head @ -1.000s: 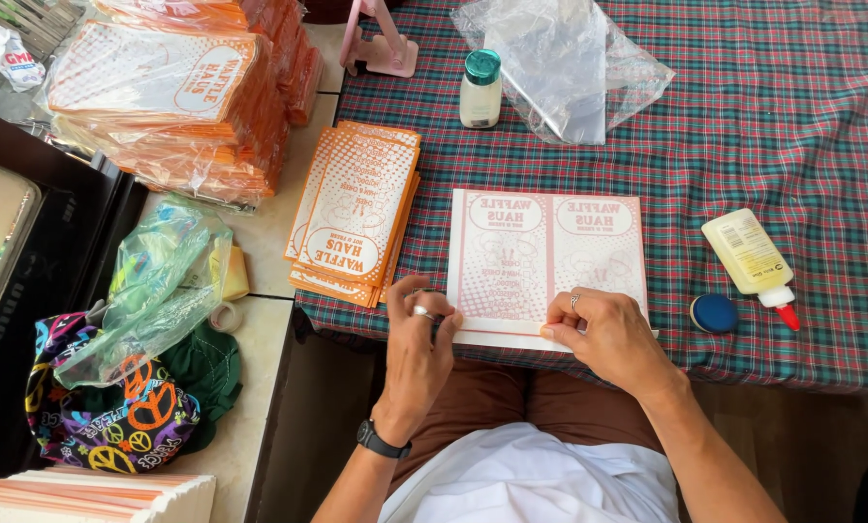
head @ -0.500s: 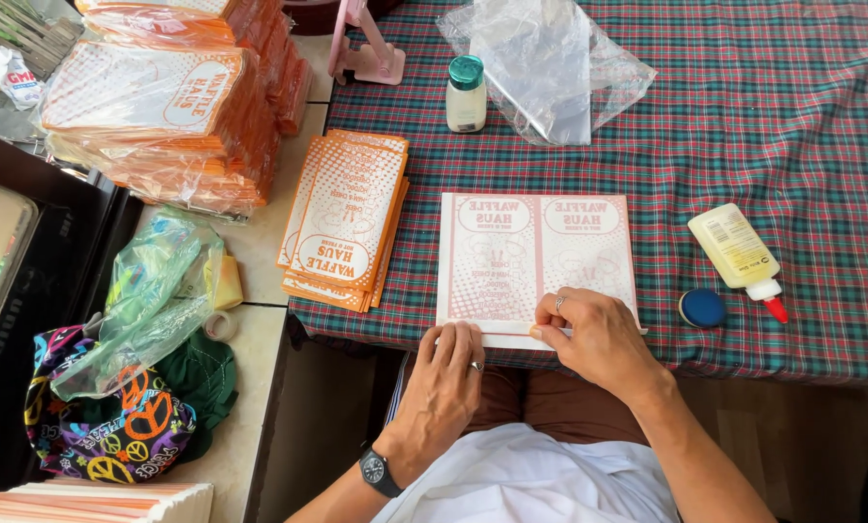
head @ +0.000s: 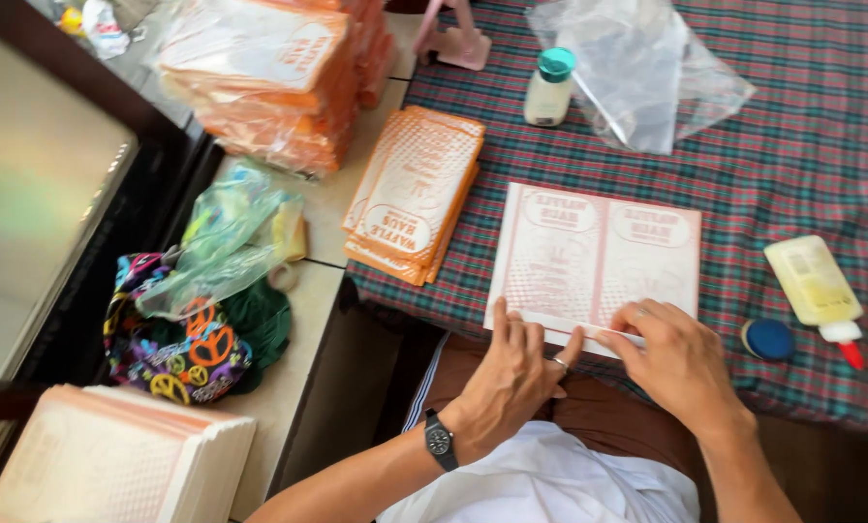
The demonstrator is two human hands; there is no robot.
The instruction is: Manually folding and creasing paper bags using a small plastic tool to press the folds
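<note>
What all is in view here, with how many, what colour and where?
printed sheet: one, white and pink, flat on the tablecloth, near edge under both hands
tablecloth: one, red and green plaid
paper bag stack: one, orange and white, left of the sheet
wrapped bag bundles: several, orange, far left
glue bottle: one, yellowish with red tip, lying right
blue cap: one, beside the glue
small bottle: one, white with teal cap, far side
clear plastic bag: one, far side
patterned cloth: one, multicoloured, lower left
left hand: pressing the sheet's near edge, watch on wrist
right hand: on the same edge
</note>
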